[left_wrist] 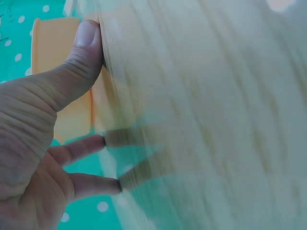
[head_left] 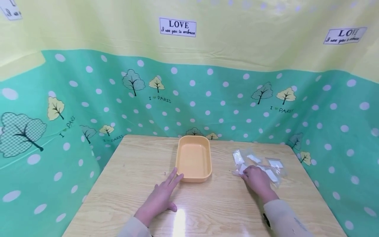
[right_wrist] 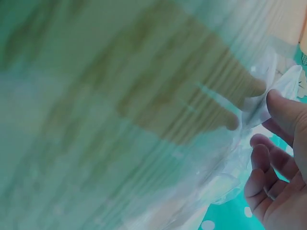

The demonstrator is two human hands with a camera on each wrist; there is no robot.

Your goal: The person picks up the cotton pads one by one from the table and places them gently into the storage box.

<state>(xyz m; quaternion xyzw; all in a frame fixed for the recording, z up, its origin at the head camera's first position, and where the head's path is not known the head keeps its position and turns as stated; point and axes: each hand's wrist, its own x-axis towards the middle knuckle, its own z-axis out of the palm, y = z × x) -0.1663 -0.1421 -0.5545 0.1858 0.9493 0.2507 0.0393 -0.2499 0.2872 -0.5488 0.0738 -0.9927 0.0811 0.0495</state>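
Apparently early: right hand [head_left: 258,181] pinching one clear bag [right_wrist: 288,82], other bags [head_left: 275,164] lying loose; left hand [head_left: 160,197] spread, empty, by tray [head_left: 193,180]; none inside yet.

The peach rectangular tray [head_left: 193,161] is looking like smooth plastic; the wood-grain tabletop [head_left: 225,204] is gleaming glossily; the clear bags [head_left: 275,164] are showing shiny, crinkled plastic film; the polka-dot curtain [head_left: 199,95] is resembling softly creased cloth.
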